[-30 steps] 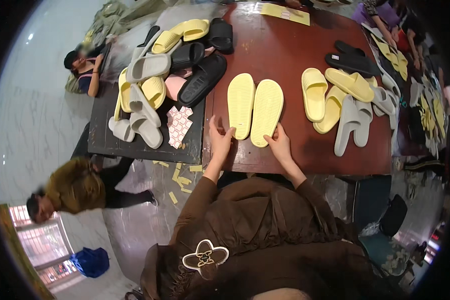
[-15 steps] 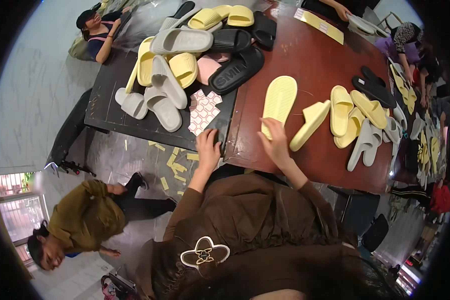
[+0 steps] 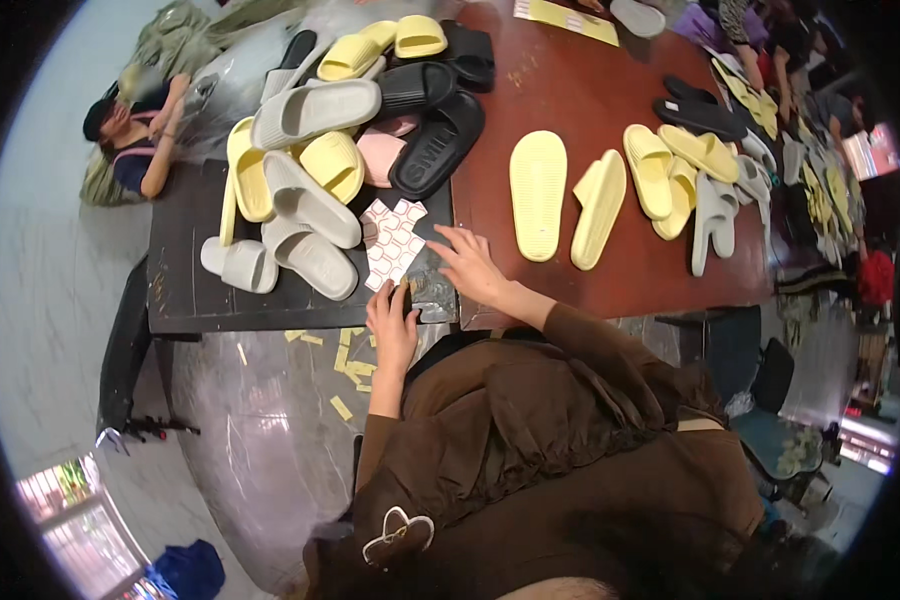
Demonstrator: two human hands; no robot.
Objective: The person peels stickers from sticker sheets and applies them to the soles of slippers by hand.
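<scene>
My left hand (image 3: 392, 328) rests at the front edge of the black table, fingers loosely bent and apart. Its fingertips are at the lower end of a white sheet with a red pattern (image 3: 392, 240), made of small overlapping pieces; whether they touch it is unclear. Over the seam between the tables, my right hand (image 3: 473, 268) reaches left with stretched fingers close to the sheet's right side, holding nothing. To the right of this hand, a yellow slipper (image 3: 538, 195) lies sole up on the red-brown table. Beside it another yellow slipper (image 3: 600, 210) lies on its side.
Grey, yellow, pink and black slippers are heaped on the black table (image 3: 185, 305), with a black slipper (image 3: 438, 148) nearest the sheet. More yellow slippers (image 3: 650, 172) and grey slippers (image 3: 712, 215) lie at the right. Yellow strips litter the floor. A person (image 3: 135, 145) is at the far left.
My right hand has left the yellow slipper and moved left toward the patterned sheet. That slipper now lies flat and apart from my hand. The view has turned; my left hand stays at the table edge.
</scene>
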